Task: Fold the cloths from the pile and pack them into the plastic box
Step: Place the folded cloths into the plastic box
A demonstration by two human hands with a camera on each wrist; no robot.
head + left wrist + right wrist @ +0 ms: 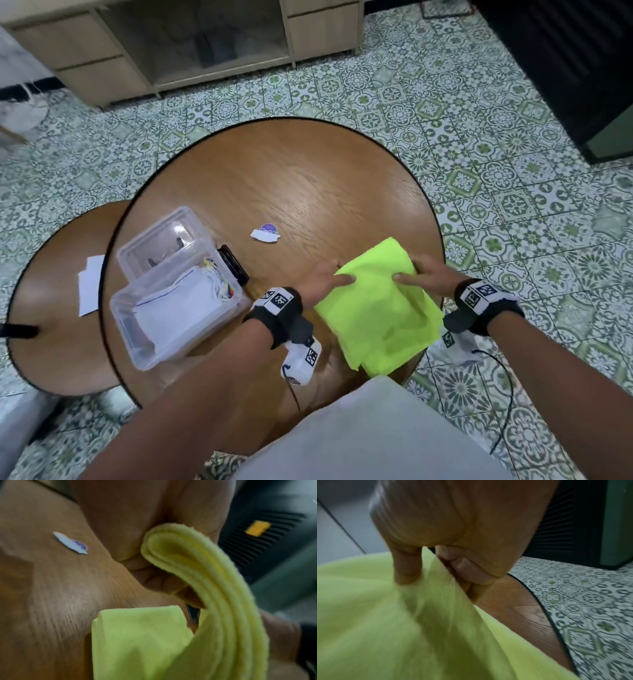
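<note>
A bright yellow-green cloth (380, 305) lies folded in layers at the right front of the round wooden table (291, 178). My left hand (327, 277) pinches its left edge, thumb on top; the left wrist view shows the stacked layers of the cloth (197, 574) curled in my fingers. My right hand (423, 275) pinches the right edge, and the right wrist view shows thumb and fingers gripping the cloth (385, 615). A clear plastic box (178, 308) stands at the table's left with a folded white cloth (178, 305) inside.
The box's clear lid (164, 240) lies behind it with a black item (234, 265) alongside. A small torn purple-and-white sticker (265, 234) lies mid-table. White paper (90, 284) sits on a lower round table (58, 308) to the left. Patterned tiled floor surrounds.
</note>
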